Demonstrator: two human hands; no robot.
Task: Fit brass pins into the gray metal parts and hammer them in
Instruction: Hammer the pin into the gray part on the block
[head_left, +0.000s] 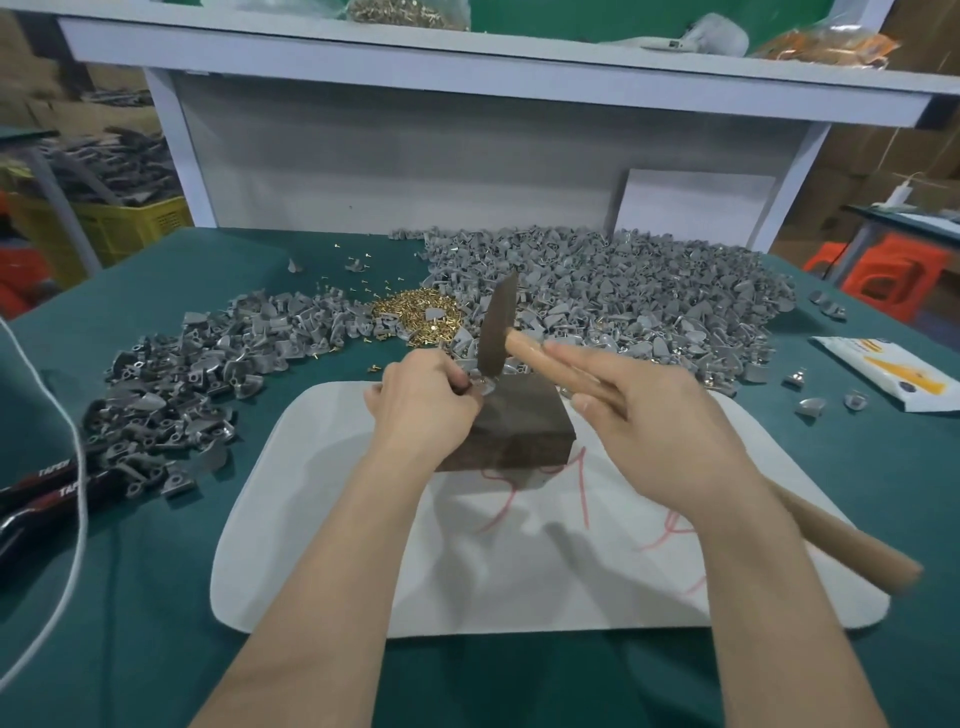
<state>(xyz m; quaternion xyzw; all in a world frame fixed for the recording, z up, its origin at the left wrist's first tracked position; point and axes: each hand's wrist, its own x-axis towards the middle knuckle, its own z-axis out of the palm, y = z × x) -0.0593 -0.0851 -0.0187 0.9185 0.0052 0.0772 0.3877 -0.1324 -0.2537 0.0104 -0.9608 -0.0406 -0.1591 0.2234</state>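
Left hand (423, 400) pinching gray part (485, 387) down on dark block (514, 431), fingertips sitting just beside hammer (496, 332) face. Right hand (639, 431) gripping wooden handle, index finger lying along it. Pin itself too small to see. Judging: wanting short square taps, part staying flat, fingertips staying clear. Brass pins (415, 312) lying heaped on bench (156, 597) beyond block.

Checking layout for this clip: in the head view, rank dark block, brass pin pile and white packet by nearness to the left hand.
1. The dark block, beside the left hand.
2. The brass pin pile, just behind.
3. The white packet, far right.
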